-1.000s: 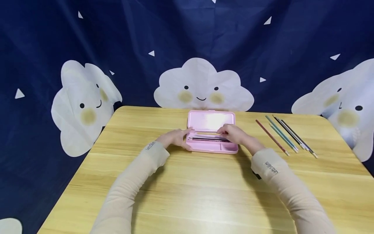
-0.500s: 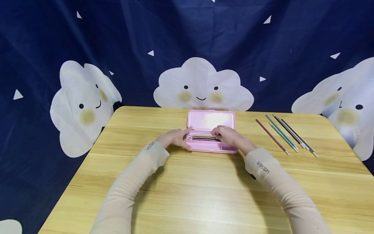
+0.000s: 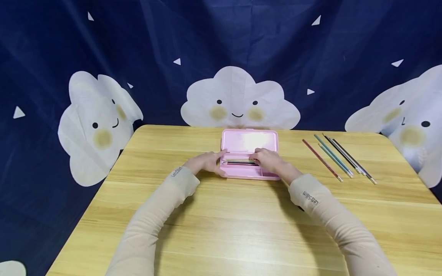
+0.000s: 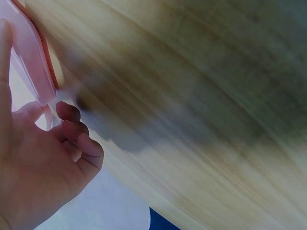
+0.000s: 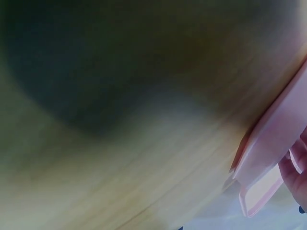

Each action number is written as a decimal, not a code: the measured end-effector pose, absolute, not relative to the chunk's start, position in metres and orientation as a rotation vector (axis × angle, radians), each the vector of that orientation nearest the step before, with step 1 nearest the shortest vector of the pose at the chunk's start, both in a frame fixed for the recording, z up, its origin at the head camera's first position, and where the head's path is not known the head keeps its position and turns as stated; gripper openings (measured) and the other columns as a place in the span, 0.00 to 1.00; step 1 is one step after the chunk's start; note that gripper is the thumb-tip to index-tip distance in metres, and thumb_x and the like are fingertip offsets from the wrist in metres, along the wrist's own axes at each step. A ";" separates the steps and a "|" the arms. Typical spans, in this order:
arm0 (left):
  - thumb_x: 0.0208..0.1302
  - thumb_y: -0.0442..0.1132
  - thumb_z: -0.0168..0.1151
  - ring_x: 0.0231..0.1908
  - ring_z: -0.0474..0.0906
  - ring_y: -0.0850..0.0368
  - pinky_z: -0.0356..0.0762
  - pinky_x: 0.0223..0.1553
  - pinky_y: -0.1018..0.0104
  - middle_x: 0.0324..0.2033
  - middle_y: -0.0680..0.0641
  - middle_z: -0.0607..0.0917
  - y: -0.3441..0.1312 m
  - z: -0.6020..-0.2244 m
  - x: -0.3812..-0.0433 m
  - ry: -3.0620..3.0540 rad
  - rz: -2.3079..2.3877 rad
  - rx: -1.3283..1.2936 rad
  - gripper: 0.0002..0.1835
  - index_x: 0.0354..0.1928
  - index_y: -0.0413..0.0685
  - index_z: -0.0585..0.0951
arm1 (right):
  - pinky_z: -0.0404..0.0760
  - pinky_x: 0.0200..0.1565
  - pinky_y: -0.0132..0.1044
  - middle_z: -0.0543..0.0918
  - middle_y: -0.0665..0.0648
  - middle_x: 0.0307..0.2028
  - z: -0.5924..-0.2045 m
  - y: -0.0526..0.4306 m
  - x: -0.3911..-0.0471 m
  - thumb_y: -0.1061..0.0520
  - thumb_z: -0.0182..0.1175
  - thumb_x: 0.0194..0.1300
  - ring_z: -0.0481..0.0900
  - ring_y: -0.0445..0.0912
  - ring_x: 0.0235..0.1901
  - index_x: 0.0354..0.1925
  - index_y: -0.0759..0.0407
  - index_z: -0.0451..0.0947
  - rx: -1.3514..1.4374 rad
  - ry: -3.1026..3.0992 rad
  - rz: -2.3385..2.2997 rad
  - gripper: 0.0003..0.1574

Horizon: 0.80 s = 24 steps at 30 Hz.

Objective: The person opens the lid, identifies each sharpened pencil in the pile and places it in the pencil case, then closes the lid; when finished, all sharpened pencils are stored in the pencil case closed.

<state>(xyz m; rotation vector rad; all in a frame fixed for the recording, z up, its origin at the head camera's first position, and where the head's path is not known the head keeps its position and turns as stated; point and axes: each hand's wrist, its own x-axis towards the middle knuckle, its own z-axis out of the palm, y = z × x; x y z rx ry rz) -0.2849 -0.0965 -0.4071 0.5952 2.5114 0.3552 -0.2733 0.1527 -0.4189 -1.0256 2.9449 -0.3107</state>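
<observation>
A pink pencil case [image 3: 250,141] stands open at the back middle of the table, lid tipped back. My left hand [image 3: 207,161] grips its left end, thumb at the front wall and a finger at the back. In the left wrist view the other fingers of that left hand [image 4: 53,158] curl loosely outside the corner. Inside the case lie a yellow pencil [image 3: 235,160] and dark pencils [image 3: 238,163]. My right hand [image 3: 269,159] reaches in, bent fingers at the yellow pencil's right end, fingertips hidden. In the right wrist view its fingers [image 5: 290,172] dip behind the case wall.
Right of the case, a red pencil [image 3: 322,160], teal pencils [image 3: 333,155] and several dark pencils [image 3: 348,155] lie slanted on the wooden table [image 3: 228,222]. A dark blue curtain [image 3: 159,46] with white clouds hangs behind the table's back edge.
My right hand has moved left and slightly down inside the case, and the yellow pencil has shifted left and lower beside the dark ones. The left hand stays in place.
</observation>
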 end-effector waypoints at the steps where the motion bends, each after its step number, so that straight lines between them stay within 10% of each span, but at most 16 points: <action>1: 0.44 0.65 0.66 0.64 0.57 0.45 0.55 0.64 0.55 0.65 0.35 0.59 -0.096 -0.407 -0.285 2.514 0.353 0.600 0.59 0.72 0.60 0.41 | 0.77 0.33 0.44 0.77 0.54 0.30 -0.419 0.153 -0.273 0.67 0.57 0.58 0.77 0.50 0.33 0.36 0.53 0.82 -1.024 2.950 -0.294 0.12; 24: 0.45 0.65 0.65 0.65 0.55 0.46 0.53 0.64 0.56 0.67 0.37 0.57 -0.096 -0.404 -0.283 2.498 0.360 0.586 0.58 0.71 0.61 0.41 | 0.76 0.40 0.43 0.80 0.59 0.32 -0.413 0.172 -0.268 0.68 0.58 0.58 0.77 0.49 0.33 0.39 0.66 0.81 -1.009 2.905 -0.666 0.10</action>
